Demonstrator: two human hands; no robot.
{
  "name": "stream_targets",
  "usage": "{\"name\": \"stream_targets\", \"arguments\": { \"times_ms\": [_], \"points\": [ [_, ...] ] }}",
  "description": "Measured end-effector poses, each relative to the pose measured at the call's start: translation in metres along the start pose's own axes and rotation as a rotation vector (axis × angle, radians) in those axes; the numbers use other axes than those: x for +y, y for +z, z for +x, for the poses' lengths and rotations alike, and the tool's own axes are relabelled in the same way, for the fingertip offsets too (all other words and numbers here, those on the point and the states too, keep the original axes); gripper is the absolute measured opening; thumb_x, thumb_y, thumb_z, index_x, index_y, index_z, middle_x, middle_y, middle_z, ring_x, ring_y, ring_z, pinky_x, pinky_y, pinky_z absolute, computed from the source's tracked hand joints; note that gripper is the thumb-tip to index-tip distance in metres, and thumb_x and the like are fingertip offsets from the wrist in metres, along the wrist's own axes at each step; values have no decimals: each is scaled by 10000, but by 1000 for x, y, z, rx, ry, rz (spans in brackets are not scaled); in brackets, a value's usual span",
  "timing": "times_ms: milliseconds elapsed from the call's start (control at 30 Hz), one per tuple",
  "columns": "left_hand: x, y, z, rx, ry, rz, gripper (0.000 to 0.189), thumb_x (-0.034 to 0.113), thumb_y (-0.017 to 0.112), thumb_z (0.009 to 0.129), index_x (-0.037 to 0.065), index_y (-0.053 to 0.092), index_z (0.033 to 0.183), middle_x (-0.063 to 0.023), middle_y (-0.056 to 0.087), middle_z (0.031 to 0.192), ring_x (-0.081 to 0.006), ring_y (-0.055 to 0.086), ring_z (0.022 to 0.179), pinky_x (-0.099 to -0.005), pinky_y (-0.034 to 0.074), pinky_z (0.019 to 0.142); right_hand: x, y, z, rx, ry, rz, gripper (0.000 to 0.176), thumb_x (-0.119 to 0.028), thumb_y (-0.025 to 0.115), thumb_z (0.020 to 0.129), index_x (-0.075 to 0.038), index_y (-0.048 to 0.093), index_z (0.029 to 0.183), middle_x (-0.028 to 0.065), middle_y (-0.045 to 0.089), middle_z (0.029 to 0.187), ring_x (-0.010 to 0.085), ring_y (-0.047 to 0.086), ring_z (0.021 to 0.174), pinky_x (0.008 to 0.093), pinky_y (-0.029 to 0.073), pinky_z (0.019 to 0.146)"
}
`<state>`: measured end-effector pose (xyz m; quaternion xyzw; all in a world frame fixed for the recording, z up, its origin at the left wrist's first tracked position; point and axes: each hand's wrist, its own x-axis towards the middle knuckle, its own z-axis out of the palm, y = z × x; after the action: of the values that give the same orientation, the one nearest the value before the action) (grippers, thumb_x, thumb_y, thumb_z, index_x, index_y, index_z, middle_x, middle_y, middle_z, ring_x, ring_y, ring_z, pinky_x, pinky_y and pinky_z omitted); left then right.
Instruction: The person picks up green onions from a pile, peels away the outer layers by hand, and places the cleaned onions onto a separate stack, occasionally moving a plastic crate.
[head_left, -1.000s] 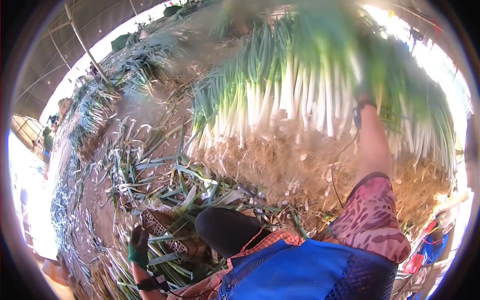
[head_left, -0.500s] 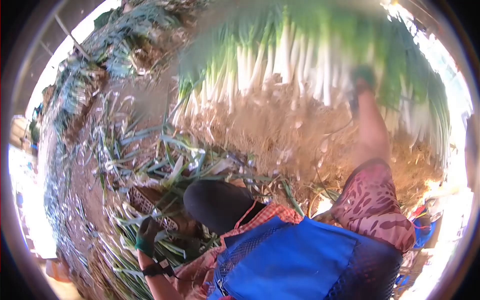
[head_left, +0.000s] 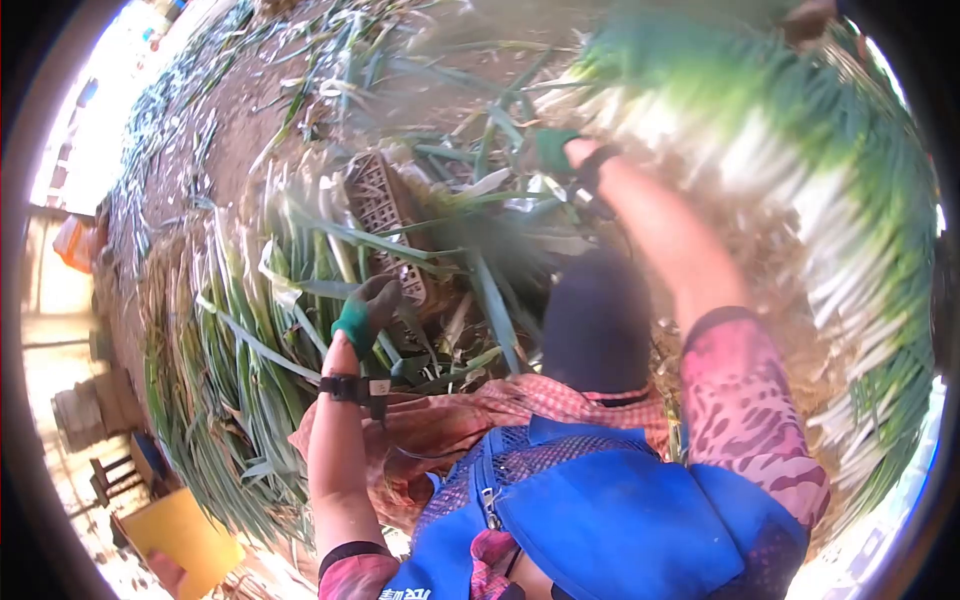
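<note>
Head view, left hand (head_left: 362,312) half-curled beside crate (head_left: 380,205), right hand (head_left: 553,150) among leaves (head_left: 487,290)

Bright sunlight, blown-out glare at edges, fisheye distortion, motion blur

Open dirt (head_left: 240,120) beyond the crate (head_left: 383,212) — onion heaps (head_left: 860,230) on both sides

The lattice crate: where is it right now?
The lattice crate lies left of centre in the head view, half-buried in green leaves, just above the left hand.
</note>
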<state>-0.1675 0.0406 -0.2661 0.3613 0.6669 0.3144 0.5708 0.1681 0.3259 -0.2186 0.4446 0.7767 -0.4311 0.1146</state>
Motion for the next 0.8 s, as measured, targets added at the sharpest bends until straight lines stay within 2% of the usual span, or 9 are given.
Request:
{"name": "stream_targets", "arguments": {
  "times_ms": [33,133,300,367,433,467,533,700,800],
  "points": [
    [0,3,4,23,11,-53,421,262,636,932,4,579,1260,-53,655,1071,-129,602,919,-274,500,785,-16,25,31,-81,12,-98,353,-384,627,808,-120,734,1016,122,713,963,226,657,861,400,499,784],
    [-26,12,31,-32,-66,-265,409,257,628,939,9,581,1261,-54,652,1066,-126,601,908,-270,499,787,-26,128,79,257,-362,-219,363,-379,595,830,-118,703,1058,120,682,1041,283,619,913,429,469,811],
    [-44,58,57,-209,-122,-33,452,276,656,928,4,565,1277,-49,638,1096,-131,590,975,-274,491,863,28,218,193,-206,60,-269,568,-405,570,860,-84,523,1326,180,505,1356,347,443,1272,490,334,1058],
    [-43,80,65,-194,-243,-43,491,296,643,923,3,543,1304,-71,647,1105,-139,597,938,-290,496,838,44,253,231,-74,229,-268,619,-393,522,891,-72,437,1414,195,401,1467,392,341,1374,537,269,1115],
    [-73,92,85,-237,-281,-63,508,287,616,926,0,509,1331,-95,649,1117,-159,620,920,-325,512,822,29,273,232,296,266,-395,586,-361,405,950,-45,383,1443,224,314,1517,454,260,1401,597,213,1117],
    [-81,97,92,-271,-326,-190,527,274,620,921,2,484,1351,-94,644,1126,-155,619,909,-319,512,818,27,283,246,304,313,-415,569,-362,389,963,-56,388,1443,197,298,1533,425,236,1419,631,172,1116],
    [-85,111,96,-177,-90,-138,559,253,623,915,2,440,1380,-99,633,1163,-158,610,954,-313,504,844,26,299,263,322,399,-436,522,-341,424,955,-54,439,1391,180,375,1435,387,318,1323,573,237,1058],
    [-72,121,115,-137,-263,-248,541,254,628,923,-21,449,1354,-149,603,1227,-193,581,1062,-322,467,919,45,238,275,182,338,-158,408,-288,511,934,-51,567,1261,139,567,1191,292,521,1082,428,399,913],
    [-84,128,133,-40,-191,-319,499,251,624,926,-26,479,1315,-121,623,1178,-165,579,1012,-304,470,897,64,187,259,106,249,154,343,-257,564,921,-49,643,1183,115,683,1044,235,643,938,342,496,826]
  ]
}}
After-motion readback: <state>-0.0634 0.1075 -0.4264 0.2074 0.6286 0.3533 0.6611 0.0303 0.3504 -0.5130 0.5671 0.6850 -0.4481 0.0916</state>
